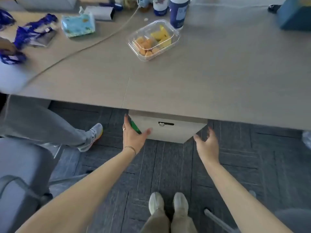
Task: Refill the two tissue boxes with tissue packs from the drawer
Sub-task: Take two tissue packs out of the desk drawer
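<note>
A beige drawer unit (168, 130) with a small metal lock stands under the table's front edge, its drawer closed. My left hand (133, 133) clasps its left front corner, thumb on the front face, fingers down the side, with a green thing (135, 126) I cannot identify under the palm. My right hand (207, 142) hovers at the unit's right corner with fingers spread, holding nothing. On the table at the back left lie a light blue tissue pack (78, 26) and a grey tissue box (101, 12) with an open end.
A clear container of cut fruit (154, 40), bottles (178, 11) and a cable (94, 42) lie on the table (218, 81). Another person's hand (7, 47) handles blue wrappers at the left; their leg and shoe (94, 133) stand beside the unit. Grey chair (21, 174) at lower left.
</note>
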Available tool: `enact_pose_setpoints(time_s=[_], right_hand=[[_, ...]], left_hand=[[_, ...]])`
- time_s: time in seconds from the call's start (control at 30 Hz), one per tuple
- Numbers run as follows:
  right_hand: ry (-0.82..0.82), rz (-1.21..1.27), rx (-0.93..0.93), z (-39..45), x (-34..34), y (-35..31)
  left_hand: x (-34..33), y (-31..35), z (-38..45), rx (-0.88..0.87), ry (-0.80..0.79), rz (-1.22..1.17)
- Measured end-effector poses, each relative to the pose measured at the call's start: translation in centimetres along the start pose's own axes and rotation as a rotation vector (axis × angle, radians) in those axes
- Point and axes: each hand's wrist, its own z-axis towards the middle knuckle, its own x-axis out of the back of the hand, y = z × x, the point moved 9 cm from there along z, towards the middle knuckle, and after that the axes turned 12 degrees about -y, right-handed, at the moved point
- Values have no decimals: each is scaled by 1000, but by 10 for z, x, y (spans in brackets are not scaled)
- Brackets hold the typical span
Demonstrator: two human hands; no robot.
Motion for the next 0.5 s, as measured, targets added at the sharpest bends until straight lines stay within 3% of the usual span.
enact_pose_setpoints(time_s=[0.23, 0.5], right_hand=[[-32, 233, -34, 53, -19, 20], [-8, 294, 51, 50, -20, 20]], left_hand=[[-14, -37, 68, 73, -34, -159], [-13, -47, 66, 42, -68, -108]])
